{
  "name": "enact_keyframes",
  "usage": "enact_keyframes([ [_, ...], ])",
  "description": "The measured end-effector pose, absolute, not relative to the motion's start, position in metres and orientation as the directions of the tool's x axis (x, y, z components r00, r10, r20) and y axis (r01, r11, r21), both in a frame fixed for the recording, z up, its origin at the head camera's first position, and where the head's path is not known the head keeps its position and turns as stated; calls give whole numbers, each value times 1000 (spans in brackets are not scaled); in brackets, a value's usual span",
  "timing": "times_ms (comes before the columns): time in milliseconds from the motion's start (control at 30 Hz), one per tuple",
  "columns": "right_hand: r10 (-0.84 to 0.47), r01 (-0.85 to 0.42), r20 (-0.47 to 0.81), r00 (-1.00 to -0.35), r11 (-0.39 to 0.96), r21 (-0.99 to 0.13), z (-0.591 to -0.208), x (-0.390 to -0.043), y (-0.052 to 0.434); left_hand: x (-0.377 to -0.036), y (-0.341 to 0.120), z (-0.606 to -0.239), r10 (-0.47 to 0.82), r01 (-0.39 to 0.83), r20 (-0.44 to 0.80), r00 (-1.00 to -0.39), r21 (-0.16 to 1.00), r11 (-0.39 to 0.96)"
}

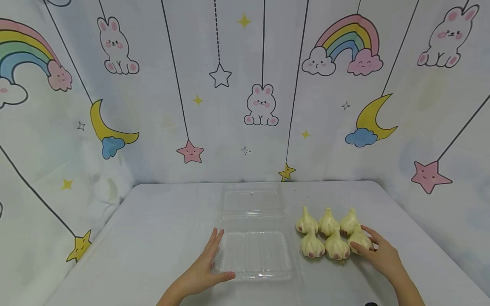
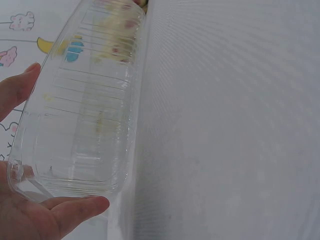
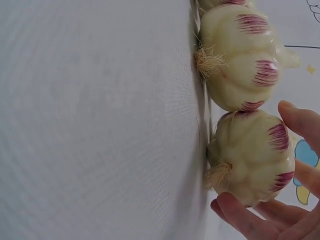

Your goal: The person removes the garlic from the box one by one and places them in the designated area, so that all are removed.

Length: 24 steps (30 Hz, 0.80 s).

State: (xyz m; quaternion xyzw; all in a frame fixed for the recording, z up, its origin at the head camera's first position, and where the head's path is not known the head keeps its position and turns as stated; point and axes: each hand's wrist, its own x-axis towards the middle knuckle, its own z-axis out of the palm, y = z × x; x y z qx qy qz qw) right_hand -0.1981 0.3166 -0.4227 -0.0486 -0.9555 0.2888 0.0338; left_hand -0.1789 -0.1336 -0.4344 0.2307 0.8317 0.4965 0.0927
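Note:
A clear plastic clamshell box (image 1: 255,255) lies opened on the white table, its lid (image 1: 250,202) folded back behind the tray. My left hand (image 1: 204,267) is at the tray's left side, fingers and thumb spread; in the left wrist view the thumb (image 2: 82,212) lies along the box wall. Right of the box, several garlic bulbs (image 1: 337,245) stand in two rows, pale with purple streaks and root tufts. My right hand (image 1: 383,257) grips the front-right garlic bulb (image 3: 252,155), thumb on one side and fingers on the other. This bulb rests against its neighbour (image 3: 240,60).
The white table (image 1: 164,221) reaches back to a cloth backdrop (image 1: 229,127) printed with rabbits, rainbows, moons and stars. A small dark object (image 1: 371,304) shows at the bottom edge of the head view.

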Motion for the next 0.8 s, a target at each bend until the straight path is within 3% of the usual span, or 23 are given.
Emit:
enact_keyframes([
  [467, 124, 112, -22, -992, 790, -603, -415, -193, 320, -180, -133, -434, 468, 276, 61, -882, 872, 405],
  [800, 150, 90, 62, -987, 823, -560, -412, -186, 319, -182, -136, -437, 454, 304, 93, -886, 855, 420],
])
